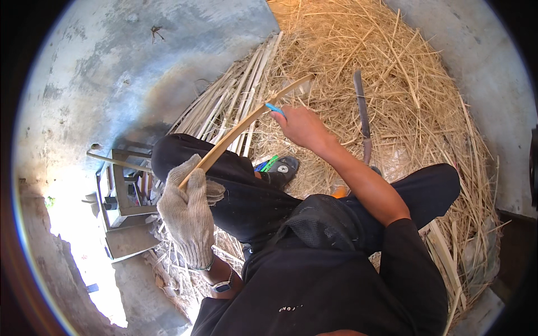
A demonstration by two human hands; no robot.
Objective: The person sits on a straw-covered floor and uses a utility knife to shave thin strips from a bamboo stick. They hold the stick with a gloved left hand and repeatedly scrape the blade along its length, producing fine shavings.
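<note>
A long, slightly curved bamboo strip (237, 131) slants up and away from my left side across my bent knee. My left hand (188, 215), in a knitted work glove, is closed round its near end. Further along the strip, my bare right hand (302, 126) grips a small blue-handled tool (274, 110) held against the bamboo. Its working edge is hidden, so I cannot tell its exact kind. A machete (361, 106) with a dark blade and wooden handle lies on the shavings, beyond my right forearm.
Bamboo shavings (336, 50) cover the floor ahead and to the right. A bundle of split bamboo strips (246, 84) lies beside the left wall (112, 73). A small wooden stand (123, 190) is at my left. My shoe (286, 168) rests among the shavings.
</note>
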